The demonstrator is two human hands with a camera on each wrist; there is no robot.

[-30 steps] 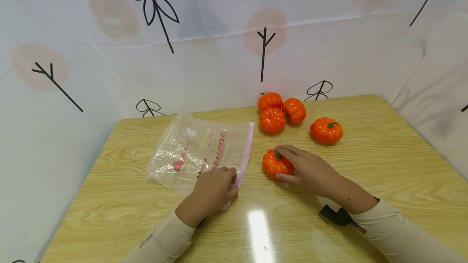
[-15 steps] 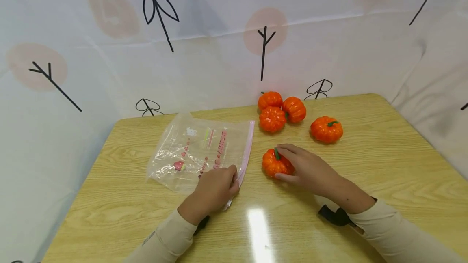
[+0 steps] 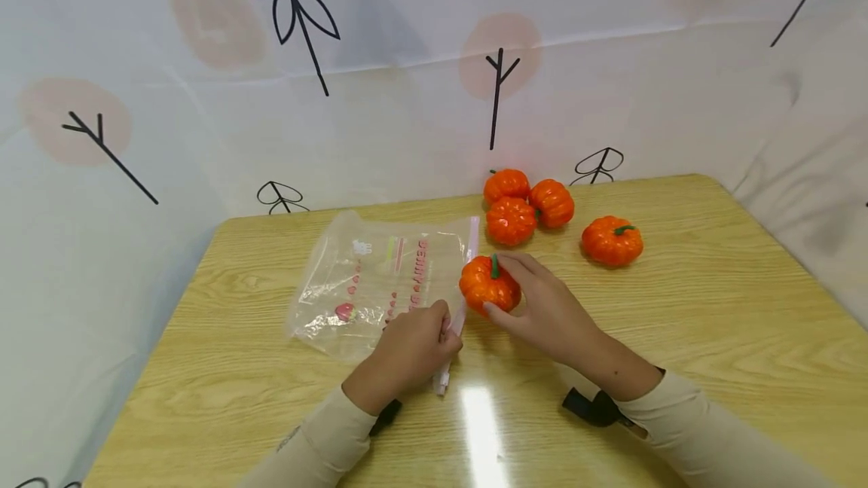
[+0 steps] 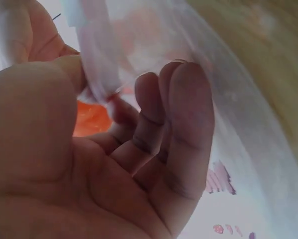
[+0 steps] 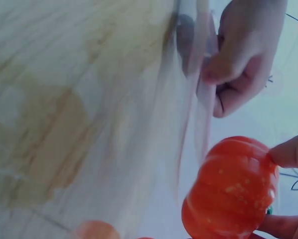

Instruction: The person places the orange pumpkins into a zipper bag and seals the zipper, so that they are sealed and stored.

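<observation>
A clear zip bag with red lettering and a pink zip edge lies on the table. My left hand pinches the bag's edge near its mouth; in the left wrist view the thumb and a finger meet on the plastic. My right hand grips a small orange toy pumpkin with a green stem, thumb on the near side and fingers on the far side. That pumpkin is beside the bag's mouth, close to the left hand. In the right wrist view the bag's opening edges stand slightly apart.
Three more orange pumpkins cluster at the table's back. Another pumpkin lies to their right. The wooden table meets a patterned white cloth behind it. Black wrist-camera mounts hang under the forearms.
My right hand has lifted the pumpkin and moved it left toward the bag's mouth. My left hand has shifted slightly right, raising the pink edge.
</observation>
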